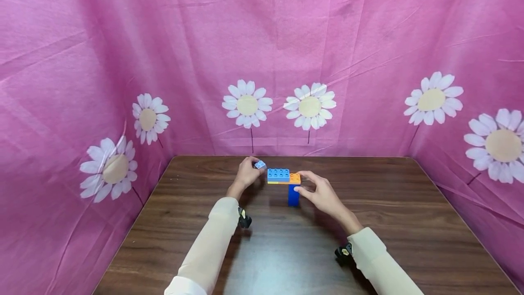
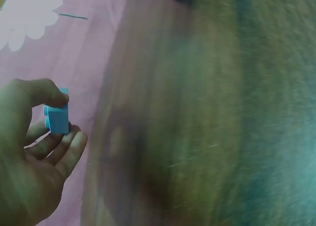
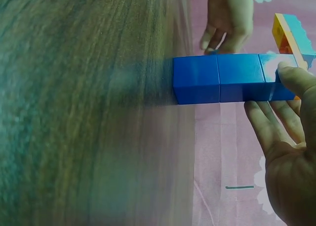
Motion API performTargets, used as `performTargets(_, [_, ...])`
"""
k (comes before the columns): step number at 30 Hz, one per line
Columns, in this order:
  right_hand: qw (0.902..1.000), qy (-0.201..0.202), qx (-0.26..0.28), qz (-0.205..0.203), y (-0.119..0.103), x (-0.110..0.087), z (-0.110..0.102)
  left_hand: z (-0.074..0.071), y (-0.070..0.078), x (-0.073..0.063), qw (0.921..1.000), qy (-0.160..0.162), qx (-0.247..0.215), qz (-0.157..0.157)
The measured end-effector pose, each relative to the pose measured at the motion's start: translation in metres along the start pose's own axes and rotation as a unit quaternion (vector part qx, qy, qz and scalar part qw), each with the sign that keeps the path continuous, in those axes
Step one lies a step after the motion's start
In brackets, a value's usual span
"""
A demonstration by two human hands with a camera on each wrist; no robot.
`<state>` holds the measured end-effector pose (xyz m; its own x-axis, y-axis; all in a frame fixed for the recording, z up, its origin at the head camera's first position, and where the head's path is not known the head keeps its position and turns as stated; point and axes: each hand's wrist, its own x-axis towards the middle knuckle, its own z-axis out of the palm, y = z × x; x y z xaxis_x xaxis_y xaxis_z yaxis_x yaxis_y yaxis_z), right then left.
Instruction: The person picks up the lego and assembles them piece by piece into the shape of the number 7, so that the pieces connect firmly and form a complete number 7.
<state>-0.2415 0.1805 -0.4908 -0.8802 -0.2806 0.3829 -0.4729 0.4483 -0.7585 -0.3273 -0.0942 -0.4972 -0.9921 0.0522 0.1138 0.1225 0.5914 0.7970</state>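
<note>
My left hand (image 1: 247, 174) pinches a small light-blue toy building brick (image 2: 59, 121) between thumb and fingers, above the table's far part. To its right stands a structure of bricks. Three stacked dark-blue bricks (image 3: 197, 80) form its upright column, and an orange brick (image 1: 294, 178) tops it, reaching out leftward. On that overhang sits a wider blue brick (image 1: 278, 175) with its studs up, and a yellow brick (image 1: 273, 182) shows under its left end. My right hand (image 1: 323, 195) grips the column near its top, thumb on one side and fingers on the other.
The brown wood-grain table (image 1: 409, 222) spreads under both arms. A pink cloth (image 1: 278, 35) printed with white daisies hangs behind it and at both sides. Black wrist cameras (image 1: 244, 217) are worn at both cuffs.
</note>
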Motion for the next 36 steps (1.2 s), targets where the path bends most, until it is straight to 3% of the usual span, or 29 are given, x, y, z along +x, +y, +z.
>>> performTargets(8, [0.9997, 0.001, -0.024, 0.001, 0.000, 0.000, 0.000, -0.025, 0.016, -0.003, 0.9953, 0.015, -0.095, 0.014])
performTargets(15, [0.9992, 0.002, -0.038, 0.011, 0.002, 0.001, 0.001, -0.042, 0.043, -0.009, 0.9903, 0.003, -0.127, 0.057])
performTargets(19, [0.9993, 0.002, -0.031, 0.021, 0.002, 0.002, 0.001, -0.046, 0.059, -0.015, 0.9891, -0.020, -0.118, 0.086])
performTargets(26, [0.9994, 0.000, -0.029, 0.020, 0.002, 0.004, 0.002, -0.049, 0.084, -0.027, 0.9849, -0.062, -0.058, 0.151])
performTargets(36, [0.9996, 0.012, -0.024, -0.008, 0.001, 0.007, 0.004, -0.044, 0.110, -0.037, 0.9699, -0.101, -0.007, 0.221])
